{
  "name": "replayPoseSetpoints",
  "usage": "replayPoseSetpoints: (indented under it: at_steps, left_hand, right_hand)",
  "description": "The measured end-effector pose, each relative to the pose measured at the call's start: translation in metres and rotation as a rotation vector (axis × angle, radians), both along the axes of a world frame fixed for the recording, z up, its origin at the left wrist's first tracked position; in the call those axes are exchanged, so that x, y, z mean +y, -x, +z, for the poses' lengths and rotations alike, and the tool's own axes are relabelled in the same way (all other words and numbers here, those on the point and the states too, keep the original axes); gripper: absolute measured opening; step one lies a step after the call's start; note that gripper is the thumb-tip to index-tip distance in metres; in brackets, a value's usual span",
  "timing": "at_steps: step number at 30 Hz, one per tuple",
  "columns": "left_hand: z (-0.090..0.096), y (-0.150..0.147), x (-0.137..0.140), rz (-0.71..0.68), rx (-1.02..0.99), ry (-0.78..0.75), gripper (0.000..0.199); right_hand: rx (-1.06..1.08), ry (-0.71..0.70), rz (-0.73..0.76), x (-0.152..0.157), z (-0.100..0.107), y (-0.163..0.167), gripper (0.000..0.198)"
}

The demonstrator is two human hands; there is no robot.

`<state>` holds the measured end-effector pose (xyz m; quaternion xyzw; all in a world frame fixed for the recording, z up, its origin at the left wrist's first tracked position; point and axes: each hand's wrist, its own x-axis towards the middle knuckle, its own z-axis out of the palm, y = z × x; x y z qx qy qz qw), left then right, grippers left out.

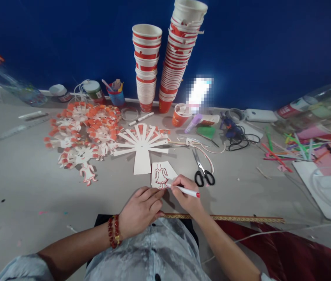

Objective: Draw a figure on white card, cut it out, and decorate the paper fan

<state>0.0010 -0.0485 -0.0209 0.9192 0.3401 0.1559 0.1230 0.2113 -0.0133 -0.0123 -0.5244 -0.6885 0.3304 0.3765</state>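
My right hand grips a white felt-tip pen with a red end, its tip on a white paper piece. That piece bears a red outline of a dress with arms and legs. My left hand lies with fingers stretched out, fingertips at the lower edge of the piece. Just beyond is a white paper cutout with fanned strips. To the left lie several orange-and-white paper figures, heaped together, with a small cut-out dress body in front.
Black-handled scissors lie right of my right hand. Two tall stacks of paper cups stand by the blue wall. A small cup holds scraps. Dark cables, plastic bottles and coloured strips are at the right.
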Motion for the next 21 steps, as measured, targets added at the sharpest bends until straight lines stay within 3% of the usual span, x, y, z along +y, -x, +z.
replayPoseSetpoints:
  at_steps: [21]
  left_hand:
    - [0.0006, 0.0000, 0.0003, -0.004, 0.000, 0.002, 0.018]
  right_hand:
    - [-0.043, -0.034, 0.025, 0.0000, -0.0023, -0.0006, 0.013]
